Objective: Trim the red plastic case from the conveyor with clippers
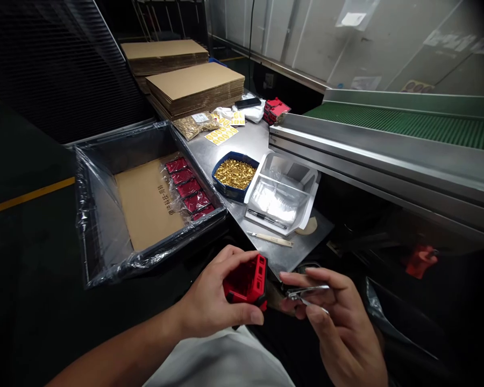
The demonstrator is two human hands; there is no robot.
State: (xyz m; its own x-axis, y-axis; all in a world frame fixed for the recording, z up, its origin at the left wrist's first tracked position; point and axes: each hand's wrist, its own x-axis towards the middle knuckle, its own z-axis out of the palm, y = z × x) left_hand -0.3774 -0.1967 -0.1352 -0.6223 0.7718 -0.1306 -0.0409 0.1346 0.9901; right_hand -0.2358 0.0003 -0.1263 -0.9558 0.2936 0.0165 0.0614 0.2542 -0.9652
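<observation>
- Red case (246,282): a boxy plastic housing with cut-out openings, held low in front of you, off the counter.
- Your left hand (213,301) wraps around the case, thumb on the near side and fingers over the top.
- Your right hand (339,317) pinches small metal clippers (306,294) between thumb and fingers, just beside the case.
- Steel counter (242,145) lies ahead of your hands, its near corner just past the case.
- On it, nearest you: a craft knife (270,239) and a clear plastic tray (282,193) holding bags and a pen (267,219).
- Beside that tray, a blue tray (232,176) holds small gold pieces.
- Farther along are yellow sticker sheets (221,134), a bag of gold pieces (196,126), and more red cases (276,110).
- Stacked cardboard sheets (196,88) stand at the far end.
- To your left, a plastic-lined bin (145,201) holds red packets (189,188) on a cardboard sheet (147,207).
- To your right, a green conveyor belt (403,121) runs above the counter.
</observation>
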